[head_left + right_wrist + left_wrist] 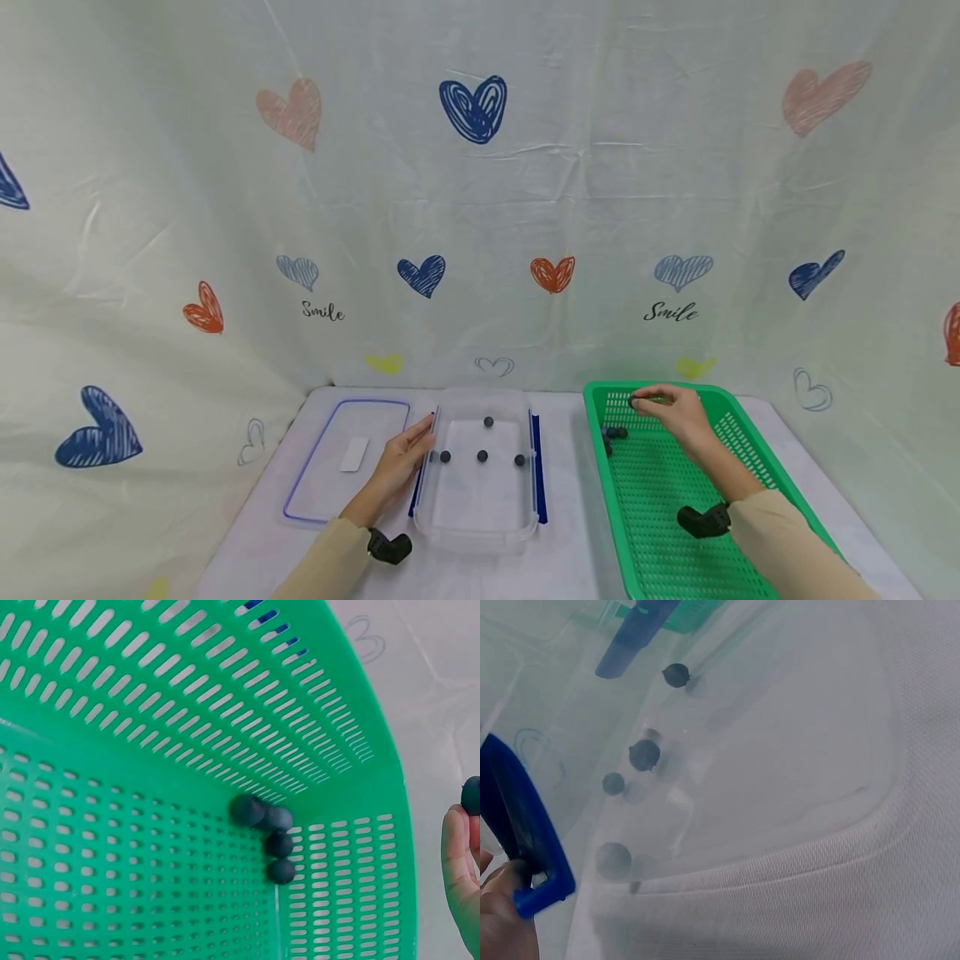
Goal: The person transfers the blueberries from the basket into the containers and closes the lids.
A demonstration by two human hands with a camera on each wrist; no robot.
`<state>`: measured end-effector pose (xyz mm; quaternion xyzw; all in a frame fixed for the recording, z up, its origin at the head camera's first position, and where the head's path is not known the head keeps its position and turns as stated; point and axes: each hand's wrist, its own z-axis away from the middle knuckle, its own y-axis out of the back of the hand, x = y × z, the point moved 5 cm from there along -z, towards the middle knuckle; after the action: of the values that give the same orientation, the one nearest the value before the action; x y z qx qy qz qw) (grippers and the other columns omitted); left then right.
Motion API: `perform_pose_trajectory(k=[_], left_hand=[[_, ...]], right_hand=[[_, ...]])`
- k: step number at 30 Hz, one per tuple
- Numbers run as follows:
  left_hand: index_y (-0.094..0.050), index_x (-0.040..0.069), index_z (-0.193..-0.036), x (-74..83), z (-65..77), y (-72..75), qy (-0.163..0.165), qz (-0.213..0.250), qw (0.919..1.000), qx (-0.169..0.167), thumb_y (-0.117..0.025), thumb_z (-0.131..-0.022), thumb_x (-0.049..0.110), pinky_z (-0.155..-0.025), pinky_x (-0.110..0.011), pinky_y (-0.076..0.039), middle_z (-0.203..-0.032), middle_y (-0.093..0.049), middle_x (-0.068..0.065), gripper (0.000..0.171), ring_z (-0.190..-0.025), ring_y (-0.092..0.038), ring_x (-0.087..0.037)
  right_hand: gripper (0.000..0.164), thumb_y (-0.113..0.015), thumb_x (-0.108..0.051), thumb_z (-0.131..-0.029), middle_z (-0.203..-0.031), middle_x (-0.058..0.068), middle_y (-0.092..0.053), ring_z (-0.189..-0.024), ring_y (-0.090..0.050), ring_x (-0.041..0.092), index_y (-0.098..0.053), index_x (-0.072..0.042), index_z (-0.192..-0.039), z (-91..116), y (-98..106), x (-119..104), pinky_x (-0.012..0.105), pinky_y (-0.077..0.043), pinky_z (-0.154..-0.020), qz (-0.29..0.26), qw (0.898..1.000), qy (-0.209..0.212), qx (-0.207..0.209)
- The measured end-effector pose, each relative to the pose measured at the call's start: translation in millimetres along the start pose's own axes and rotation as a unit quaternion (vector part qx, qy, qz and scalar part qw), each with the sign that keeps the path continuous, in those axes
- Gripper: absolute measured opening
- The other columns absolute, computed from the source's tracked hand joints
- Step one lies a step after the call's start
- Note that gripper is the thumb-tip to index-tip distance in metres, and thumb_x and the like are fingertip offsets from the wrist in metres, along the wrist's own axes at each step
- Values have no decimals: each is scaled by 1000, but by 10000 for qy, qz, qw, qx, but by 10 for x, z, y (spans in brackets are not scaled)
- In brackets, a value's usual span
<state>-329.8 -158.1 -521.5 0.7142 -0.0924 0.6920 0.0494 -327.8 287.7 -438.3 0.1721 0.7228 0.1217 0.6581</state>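
Observation:
A clear plastic box [474, 508] with blue side latches stands in the middle of the table. Inside it several blueberries [482, 456] lie spread over the floor. My left hand [401, 460] holds the box's left side, its fingers at the blue latch [544, 855] in the left wrist view. Over the far left corner of the green basket [667, 508], my right hand [678, 414] pinches one blueberry [471, 796] between thumb and fingertips. Below that hand, a cluster of blueberries [279, 844] sits in the basket's corner.
Left of the box lies a clear lid [322, 475] with a blue seal and a white rectangle [354, 454] on it. The basket's raised walls flank the box on the right. A heart-printed curtain [480, 200] hangs right behind the table.

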Motion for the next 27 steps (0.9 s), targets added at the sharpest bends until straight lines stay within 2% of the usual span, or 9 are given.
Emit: perform_pose_trajectory(k=[5, 9, 13, 19, 22, 27], left_hand=[[-32, -8, -151, 2, -7, -2, 9, 15, 10000, -19, -52, -104, 7, -114, -37, -25, -159, -24, -23, 53, -147, -21, -33], [-33, -7, -151, 3, -18, -2, 13, -6, 10000, 8, -53, -104, 7, -114, -36, -26, -159, -25, -22, 53, -147, -22, -33], [-33, -7, -151, 1, -29, -2, -9, 3, 10000, -5, -52, -104, 7, -114, -37, -26, -159, -25, -23, 53, -147, -23, -34], [-33, -8, -151, -3, -33, 5, -5, 4, 10000, 12, -52, -104, 6, -114, -37, -26, -158, -26, -23, 52, -147, -23, -34], [-34, -8, -150, -10, -31, 13, -5, -17, 10000, 35, -53, -104, 7, -114, -37, -26, -158, -26, -23, 53, -146, -23, -34], [-34, -7, -151, -9, -14, 18, 5, -42, 10000, 42, -54, -103, 9, -114, -37, -26, -158, -26, -22, 54, -146, -23, -33]], right_hand=[[37, -69, -22, -97, -128, 25, -58, -92, -71, 17, -66, 7, -120, -25, -29, -54, 45, -56, -93, -61, 9999, 77, -40], [38, -70, -23, -96, -126, 23, -60, -88, -69, 12, -66, 7, -119, -56, -66, -115, 40, -57, -89, -88, 9999, 92, -72], [37, -71, -22, -95, -125, 22, -60, -88, -69, 12, -66, 7, -118, -79, -108, -177, 45, -55, -92, -183, 9997, 109, -115], [39, -71, -18, -95, -134, 27, -53, -88, -69, 11, -64, 10, -121, -97, -180, -222, 59, -43, -104, -472, 9986, 73, -245], [41, -71, -20, -95, -138, 27, -50, -88, -69, 11, -63, 9, -122, -99, -223, -243, 60, -41, -105, -532, 9981, 31, -324], [41, -71, -21, -95, -140, 25, -49, -89, -70, 12, -64, 7, -124, -119, -296, -280, 55, -47, -102, -510, 9979, 40, -403]])
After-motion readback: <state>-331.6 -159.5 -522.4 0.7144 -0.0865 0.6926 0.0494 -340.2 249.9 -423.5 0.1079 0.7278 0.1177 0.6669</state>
